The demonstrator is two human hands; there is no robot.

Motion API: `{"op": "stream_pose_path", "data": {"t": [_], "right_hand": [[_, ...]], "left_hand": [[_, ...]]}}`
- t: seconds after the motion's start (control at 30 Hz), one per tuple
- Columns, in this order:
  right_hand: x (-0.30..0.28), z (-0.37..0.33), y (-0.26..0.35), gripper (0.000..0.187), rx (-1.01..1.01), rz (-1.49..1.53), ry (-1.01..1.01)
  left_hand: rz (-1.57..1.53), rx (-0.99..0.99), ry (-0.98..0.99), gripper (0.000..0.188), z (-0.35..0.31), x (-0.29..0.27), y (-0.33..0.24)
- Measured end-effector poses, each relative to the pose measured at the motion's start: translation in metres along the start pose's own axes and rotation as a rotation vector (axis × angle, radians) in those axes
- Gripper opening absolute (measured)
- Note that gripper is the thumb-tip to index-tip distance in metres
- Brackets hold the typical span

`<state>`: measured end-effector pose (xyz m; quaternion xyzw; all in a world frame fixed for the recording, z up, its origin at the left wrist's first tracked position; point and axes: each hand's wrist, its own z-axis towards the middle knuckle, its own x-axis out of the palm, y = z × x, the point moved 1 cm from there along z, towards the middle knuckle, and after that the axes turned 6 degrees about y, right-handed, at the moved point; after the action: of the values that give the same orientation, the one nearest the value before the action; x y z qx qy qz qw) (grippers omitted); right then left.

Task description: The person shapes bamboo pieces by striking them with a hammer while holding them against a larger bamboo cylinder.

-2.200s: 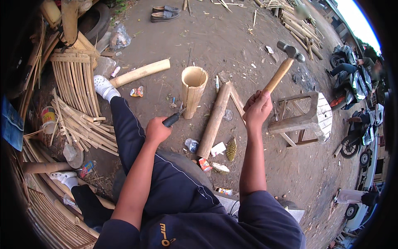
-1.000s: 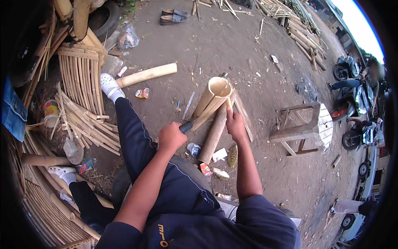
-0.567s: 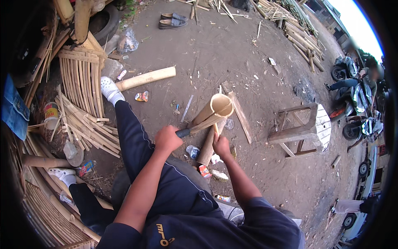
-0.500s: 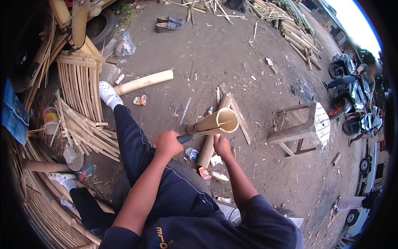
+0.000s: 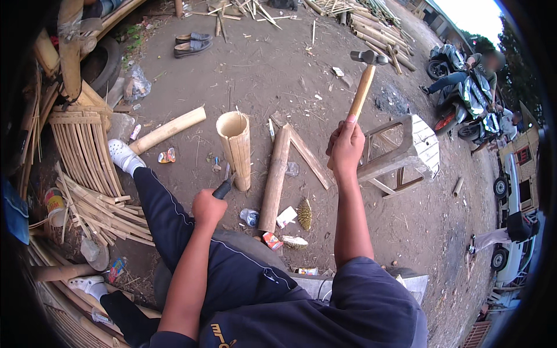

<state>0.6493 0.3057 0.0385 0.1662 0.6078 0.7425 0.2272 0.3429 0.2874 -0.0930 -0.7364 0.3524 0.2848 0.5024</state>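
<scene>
My right hand point(image 5: 346, 145) is closed round the wooden handle of a hammer point(image 5: 362, 91), raised with its steel head uppermost. A hollow bamboo tube point(image 5: 237, 155) stands upright on the ground before me, with its open end up and its rim uneven. At the tube's lower left side, my left hand point(image 5: 209, 209) grips a black-handled tool point(image 5: 222, 189). A little narrow metal shows beyond the grip, close against the bamboo; I cannot make out the tool's full shape.
A bamboo log point(image 5: 274, 182) and a flat wooden strip point(image 5: 310, 155) lie right of the tube. Further right is a wooden stool point(image 5: 400, 145). Split bamboo slats point(image 5: 107, 209) are heaped at left. Durian husk point(image 5: 304, 214) and litter lie near. A person sits on a motorbike point(image 5: 470, 93).
The bamboo tube has gone from tilted to upright. My right hand has moved from low beside it to up and right, with the hammer now in plain view. The view has shifted slightly.
</scene>
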Motion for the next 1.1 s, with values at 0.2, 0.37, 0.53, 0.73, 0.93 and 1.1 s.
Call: {"op": "stream_pose_path", "data": {"t": [0.2, 0.37, 0.53, 0.73, 0.93, 1.1], "right_hand": [[0.036, -0.088, -0.193, 0.05, 0.164, -0.725, 0.295], [0.04, -0.105, -0.208, 0.06, 0.408, -0.766, 0.444], [0.023, -0.047, -0.11, 0.056, 0.147, -0.726, 0.366], [0.025, -0.025, -0.05, 0.044, -0.146, -0.32, 0.023], [0.0, -0.145, -0.273, 0.043, 0.406, -0.997, 0.91], [0.02, -0.192, -0.242, 0.035, 0.48, -0.997, 1.276]], "left_hand": [[0.025, 0.045, 0.002, 0.016, 0.003, 0.01, -0.003], [0.093, 0.056, 0.041, 0.017, -0.001, 0.009, 0.003], [0.078, 0.037, 0.024, 0.018, -0.002, 0.009, -0.007], [0.081, 0.105, -0.049, 0.016, -0.004, 0.01, -0.001], [-0.009, 0.163, -0.004, 0.014, 0.007, 0.032, -0.001], [-0.126, 0.061, -0.077, 0.016, 0.017, 0.01, 0.044]]}}
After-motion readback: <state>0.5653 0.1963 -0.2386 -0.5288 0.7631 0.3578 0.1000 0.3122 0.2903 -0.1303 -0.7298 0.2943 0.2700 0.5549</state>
